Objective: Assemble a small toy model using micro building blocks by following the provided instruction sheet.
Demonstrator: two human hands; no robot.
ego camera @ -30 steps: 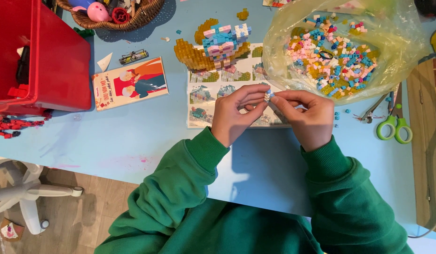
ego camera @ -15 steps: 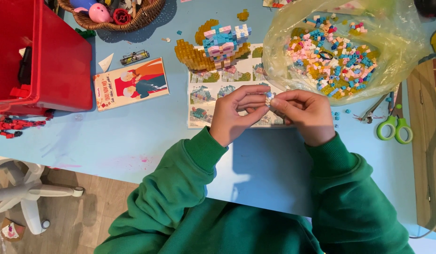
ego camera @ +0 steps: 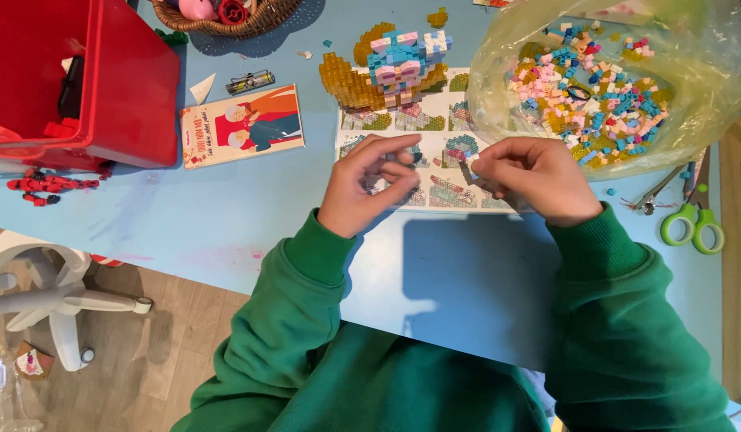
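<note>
Just right of the frame's centre we see the right hand (ego camera: 530, 178) curled, its fingertips pinched together on a tiny building brick (ego camera: 468, 170), pale and hard-edged, too small for us to tell its colour surely. The left hand (ego camera: 369, 186) sits just beside it, slightly apart, fingers bent and close together but gripping nothing we can make out. Both hands hover over a printed instruction sheet (ego camera: 434, 152) that lies flat on the smooth blue table (ego camera: 226, 216). Above the sheet, at the top centre, stands a half-built brick model (ego camera: 390, 68), knobbly, amber at the sides and blue and pink in the middle. To the upper right a crinkled, translucent yellowish plastic bag (ego camera: 498, 72) bulges with loose bricks in pink, blue and yellow, its edge nearly touching the right hand. At the right edge lie green-handled scissors (ego camera: 692, 226) and metal tweezers (ego camera: 654, 192). Left of the hands the table offers a broad bare stretch, bounded by a glossy booklet (ego camera: 242, 124) and, in the upper left corner, a hard red plastic bin (ego camera: 114, 88). A woven basket (ego camera: 242, 18) sits at the top edge. The table's near edge runs diagonally under the green sleeves (ego camera: 306, 272), with wooden floor (ego camera: 154, 320) at the lower left.
</note>
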